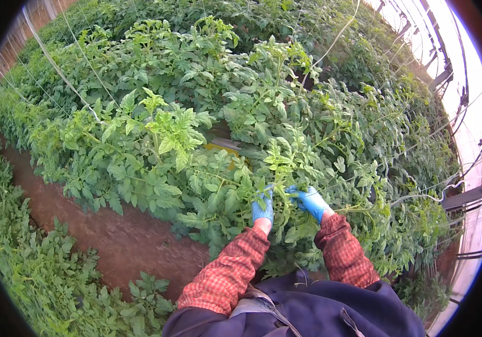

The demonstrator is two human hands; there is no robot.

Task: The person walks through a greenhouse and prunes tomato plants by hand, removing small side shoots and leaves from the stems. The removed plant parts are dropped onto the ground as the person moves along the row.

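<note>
Both my hands wear blue gloves and are among the upper leaves of a tomato plant (281, 162) just in front of me. My left hand (263, 206) is at the left of its stem, fingers curled in at the plant, with a leaf lying across the glove. To the right of the stem, my right hand (310, 203) points its bent fingers inward, its fingertips close to the shoot. Leaves partly cover the fingers, so whether the right fingertips pinch anything cannot be made out. Red checked sleeves cover both forearms.
Dense tomato rows fill the space ahead. White support strings (62, 78) hang among them. A yellow panel (224, 147) shows between leaves. Bare soil (140, 240) forms a path at left, beside another plant row (68, 278). Plastic sheeting (472, 168) lines the right.
</note>
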